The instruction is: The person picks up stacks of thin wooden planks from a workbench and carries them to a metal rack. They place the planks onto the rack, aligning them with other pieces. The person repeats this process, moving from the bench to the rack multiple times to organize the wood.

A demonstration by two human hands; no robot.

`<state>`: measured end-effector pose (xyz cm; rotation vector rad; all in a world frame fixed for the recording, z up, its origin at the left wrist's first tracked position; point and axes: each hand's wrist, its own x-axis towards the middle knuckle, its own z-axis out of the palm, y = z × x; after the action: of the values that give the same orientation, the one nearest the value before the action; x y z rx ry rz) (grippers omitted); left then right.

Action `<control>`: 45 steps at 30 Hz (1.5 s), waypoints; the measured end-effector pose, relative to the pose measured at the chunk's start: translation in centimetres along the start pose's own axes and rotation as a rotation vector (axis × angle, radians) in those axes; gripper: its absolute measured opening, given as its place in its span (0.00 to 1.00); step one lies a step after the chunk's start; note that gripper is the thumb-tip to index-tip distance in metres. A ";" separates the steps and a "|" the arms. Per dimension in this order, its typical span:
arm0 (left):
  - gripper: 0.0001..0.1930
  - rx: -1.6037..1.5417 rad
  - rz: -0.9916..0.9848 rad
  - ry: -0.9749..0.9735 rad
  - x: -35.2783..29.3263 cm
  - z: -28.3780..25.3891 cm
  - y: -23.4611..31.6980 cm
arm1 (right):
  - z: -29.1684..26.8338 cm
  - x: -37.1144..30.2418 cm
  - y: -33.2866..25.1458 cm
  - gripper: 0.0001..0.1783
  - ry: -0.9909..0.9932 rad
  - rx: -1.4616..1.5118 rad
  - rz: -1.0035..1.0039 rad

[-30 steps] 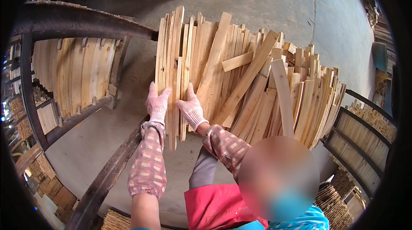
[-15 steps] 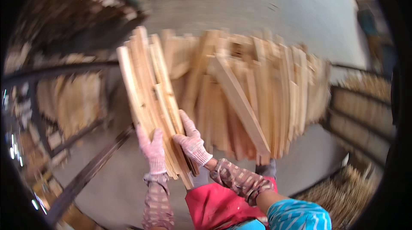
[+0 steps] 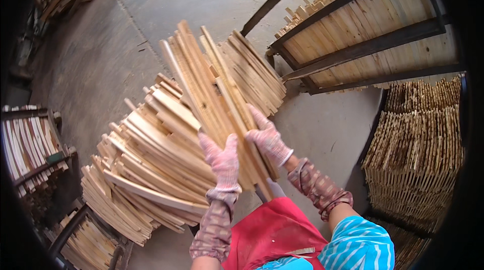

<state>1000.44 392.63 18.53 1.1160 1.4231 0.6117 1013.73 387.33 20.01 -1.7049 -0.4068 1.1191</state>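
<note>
A bundle of long, light wooden strips (image 3: pixel 206 101) is held between my two gloved hands, its far end pointing away and its near end close to my red apron (image 3: pixel 277 229). My left hand (image 3: pixel 222 161), in a pinkish knit glove, presses on the bundle's left side. On its right side my right hand (image 3: pixel 269 139) grips with the thumb over the strips. Below and left of the bundle lies a wide fanned pile of wooden strips (image 3: pixel 156 154). Another small stack of strips (image 3: pixel 254 71) shows just beyond the bundle on the right.
A dark metal rack (image 3: pixel 348 50) with upright boards stands at the far right. Nearer on the right is a tall stack of thin, rough-edged strips (image 3: pixel 413 154). More racks of wood (image 3: pixel 33 144) line the left. Grey concrete floor (image 3: pixel 136 28) stretches ahead.
My view has swung to the right, so the fanned pile now lies to the left and the metal rack shows on the right. Both hands still hold the bundle.
</note>
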 end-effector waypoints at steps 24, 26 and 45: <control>0.40 0.624 -0.005 -0.315 21.2 37.3 -16.7 | -27.7 35.6 18.4 0.27 0.232 -0.934 0.115; 0.40 0.644 -0.051 -0.336 20.9 37.8 -16.2 | -27.4 35.3 18.7 0.30 0.216 -0.942 0.127; 0.31 -0.135 -0.252 -0.609 10.5 31.6 -17.2 | -24.6 12.8 26.4 0.40 0.378 -0.781 -0.070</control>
<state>1027.02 387.51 -7.34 0.8930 0.9540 0.1574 1034.56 371.26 -7.81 -2.4980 -0.7112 0.5759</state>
